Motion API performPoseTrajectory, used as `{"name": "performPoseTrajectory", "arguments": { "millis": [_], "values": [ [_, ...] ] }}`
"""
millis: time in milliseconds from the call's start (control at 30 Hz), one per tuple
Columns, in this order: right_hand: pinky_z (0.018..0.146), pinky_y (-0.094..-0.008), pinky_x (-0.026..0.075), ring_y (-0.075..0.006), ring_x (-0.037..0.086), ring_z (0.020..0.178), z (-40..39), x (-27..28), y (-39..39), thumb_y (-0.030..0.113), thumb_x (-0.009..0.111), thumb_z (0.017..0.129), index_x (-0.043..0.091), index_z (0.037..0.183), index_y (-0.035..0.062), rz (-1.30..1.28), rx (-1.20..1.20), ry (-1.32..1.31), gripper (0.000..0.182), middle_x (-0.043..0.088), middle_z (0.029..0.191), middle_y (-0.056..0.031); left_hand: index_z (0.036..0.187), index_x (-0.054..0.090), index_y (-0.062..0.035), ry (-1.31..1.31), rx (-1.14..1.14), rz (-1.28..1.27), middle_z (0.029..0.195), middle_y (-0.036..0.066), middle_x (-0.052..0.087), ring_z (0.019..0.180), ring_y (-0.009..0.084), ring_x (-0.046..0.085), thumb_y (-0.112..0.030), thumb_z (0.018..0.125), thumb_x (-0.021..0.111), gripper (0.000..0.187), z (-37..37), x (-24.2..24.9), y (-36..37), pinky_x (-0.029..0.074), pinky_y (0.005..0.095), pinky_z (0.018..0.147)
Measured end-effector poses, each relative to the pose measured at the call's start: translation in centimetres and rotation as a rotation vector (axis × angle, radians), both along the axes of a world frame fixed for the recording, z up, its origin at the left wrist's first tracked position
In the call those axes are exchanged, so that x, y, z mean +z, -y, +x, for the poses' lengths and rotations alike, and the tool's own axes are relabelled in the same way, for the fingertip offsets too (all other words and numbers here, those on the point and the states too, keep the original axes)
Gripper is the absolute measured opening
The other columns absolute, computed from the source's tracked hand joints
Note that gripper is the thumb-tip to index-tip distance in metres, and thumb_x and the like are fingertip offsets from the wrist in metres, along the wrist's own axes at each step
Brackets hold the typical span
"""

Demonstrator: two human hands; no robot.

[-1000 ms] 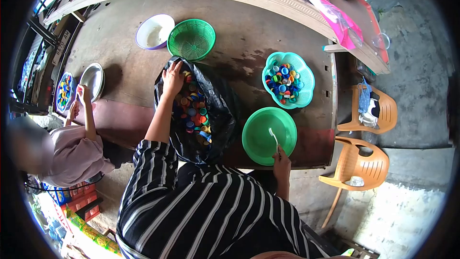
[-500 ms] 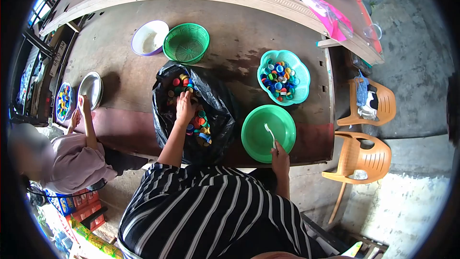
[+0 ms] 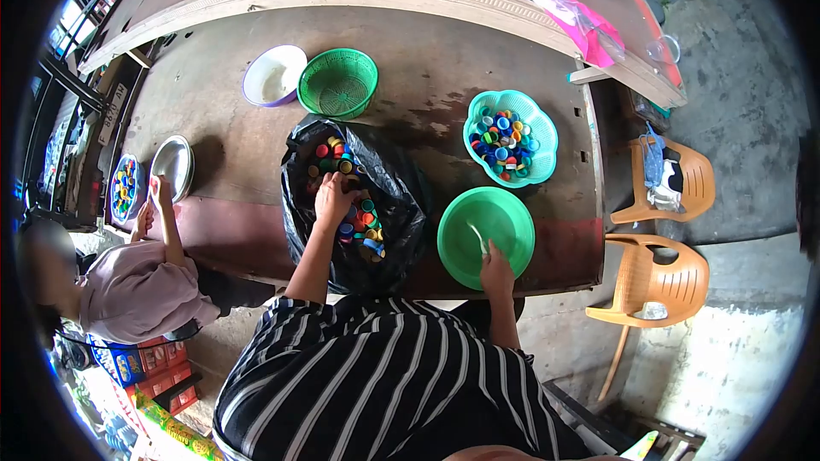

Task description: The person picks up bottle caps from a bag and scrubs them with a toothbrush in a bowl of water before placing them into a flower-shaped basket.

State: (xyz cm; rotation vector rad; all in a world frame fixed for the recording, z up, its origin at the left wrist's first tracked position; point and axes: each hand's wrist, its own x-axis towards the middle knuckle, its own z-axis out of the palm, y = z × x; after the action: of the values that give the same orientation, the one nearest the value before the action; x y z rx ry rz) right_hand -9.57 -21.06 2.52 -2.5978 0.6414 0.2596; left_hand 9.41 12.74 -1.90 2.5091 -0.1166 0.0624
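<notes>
My left hand (image 3: 335,201) reaches into a black plastic bag (image 3: 397,205) of colourful bottle caps (image 3: 367,220). Its fingers are bent down among the caps, and whether they hold one is hidden. My right hand (image 3: 495,273) grips a white brush (image 3: 478,235) over the green basin (image 3: 485,205), at its near side. Behind that basin stands a turquoise basket (image 3: 549,138) with many caps in it, mostly blue.
A green basket (image 3: 339,83) and a white bowl (image 3: 273,75) stand at the back. At the left, a co-worker (image 3: 141,290) sits by a metal bowl (image 3: 173,169) and a basket of caps (image 3: 125,189). Orange chairs (image 3: 636,277) stand right of the table (image 3: 410,43).
The whole view has shifted slightly, with things a little further right. The brush in my right hand has tilted and looks blurred. My left hand is still in the bag.
</notes>
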Motion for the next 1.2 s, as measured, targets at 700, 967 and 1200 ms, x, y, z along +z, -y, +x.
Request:
{"name": "performPoseTrajectory", "arguments": {
  "millis": [700, 967, 1200],
  "values": [
    [0.074, -0.0483, 0.045, -0.0396, 0.059, 0.087, -0.1, 0.8, 0.4, 0.034, 0.049, 0.092, 0.058, 0.099, 0.0061, 0.233, -0.218, 0.167, 0.029, 0.062, 0.093, -0.0193, 0.109, 0.054, -0.0046, -0.16, -0.448, -0.634, 0.092, 0.006, 0.064, 0.08, 0.0128, 0.062, -0.001, 0.065, 0.079, 0.051, -1.0, 9.4, 11.5, 0.051, 0.0255, 0.069],
    [0.069, -0.0505, 0.044, -0.0431, 0.059, 0.083, -1.9, 3.2, 0.0, 0.047, 0.041, 0.094, 0.057, 0.092, 0.0063, 0.154, -0.225, 0.104, 0.043, 0.062, 0.084, -0.0215, 0.11, 0.054, -0.0001, -0.474, -0.638, -0.733, 0.107, 0.01, 0.063, 0.101, 0.0186, 0.062, -0.003, 0.068, 0.078, 0.048, -5.8, 4.5, 18.6, 0.052, 0.0309, 0.087],
    [0.068, -0.0516, 0.044, -0.0439, 0.058, 0.081, -3.6, 3.8, 0.1, 0.045, 0.043, 0.093, 0.056, 0.088, 0.0065, 0.107, -0.153, 0.124, 0.041, 0.062, 0.081, -0.021, 0.105, 0.056, -0.0004, -0.402, -0.633, -0.701, 0.1, 0.009, 0.066, 0.092, 0.0167, 0.065, -0.003, 0.066, 0.078, 0.045, -7.2, 3.8, 19.8, 0.052, 0.0282, 0.083]
  ]
}}
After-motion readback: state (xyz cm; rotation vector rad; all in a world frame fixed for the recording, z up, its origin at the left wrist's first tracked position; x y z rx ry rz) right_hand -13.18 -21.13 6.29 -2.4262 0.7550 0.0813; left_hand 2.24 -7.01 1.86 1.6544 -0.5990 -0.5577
